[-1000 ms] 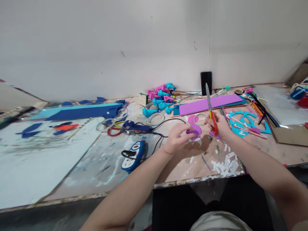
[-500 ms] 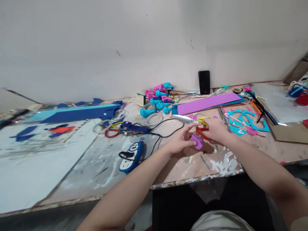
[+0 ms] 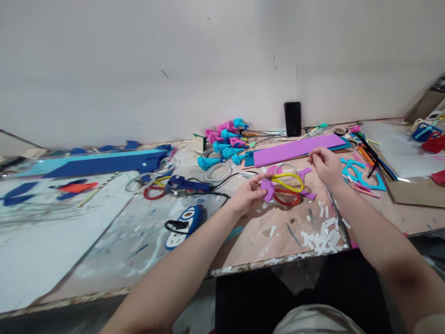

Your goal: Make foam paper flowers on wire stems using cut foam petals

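Stained worktop [image 3: 257, 243]; scissors [image 3: 278, 176], blades mostly hidden by L hand [image 3: 248, 197], fingers pinching purple pc [image 3: 267, 190]; R hand [image 3: 327, 168] rt of scissors, fingers curled, can't tell if empty.

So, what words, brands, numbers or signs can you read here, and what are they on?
None can be read.
Phone: dark face, no legible text.
Scissors in the left hand: no legible marking.
Blue-and-white object: markings too blurred to read.
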`<action>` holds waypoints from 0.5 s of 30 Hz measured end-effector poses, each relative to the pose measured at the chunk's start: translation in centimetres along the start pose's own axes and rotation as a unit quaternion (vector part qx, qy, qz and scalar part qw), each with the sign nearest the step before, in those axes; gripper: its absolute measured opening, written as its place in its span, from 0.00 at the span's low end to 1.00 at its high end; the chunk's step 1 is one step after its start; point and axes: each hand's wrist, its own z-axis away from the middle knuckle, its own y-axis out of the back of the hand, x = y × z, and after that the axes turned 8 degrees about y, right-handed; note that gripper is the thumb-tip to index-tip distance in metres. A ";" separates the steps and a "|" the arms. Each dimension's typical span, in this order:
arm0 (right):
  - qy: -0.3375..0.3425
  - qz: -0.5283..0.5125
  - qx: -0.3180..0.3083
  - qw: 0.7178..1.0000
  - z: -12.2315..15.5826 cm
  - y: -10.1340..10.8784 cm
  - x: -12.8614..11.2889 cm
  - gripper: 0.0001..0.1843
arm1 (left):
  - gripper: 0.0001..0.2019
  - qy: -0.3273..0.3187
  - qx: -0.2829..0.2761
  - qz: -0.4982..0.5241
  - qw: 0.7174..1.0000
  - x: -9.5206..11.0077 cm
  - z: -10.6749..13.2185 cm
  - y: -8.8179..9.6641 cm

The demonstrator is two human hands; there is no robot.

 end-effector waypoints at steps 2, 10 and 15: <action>-0.043 0.076 -0.073 0.994 -0.6 0.2 1.4 0.10 | 0.33 0.018 -0.020 0.009 1.000 -0.1 0.1 0.5; 0.087 0.284 -0.428 0.854 0.2 -0.3 3.2 0.20 | 0.33 0.072 -0.129 0.022 0.989 -1.1 0.3 0.8; 0.085 0.312 -0.414 0.851 0.3 0.1 3.7 0.11 | 0.30 0.091 -0.165 0.030 0.982 -1.8 -0.2 1.1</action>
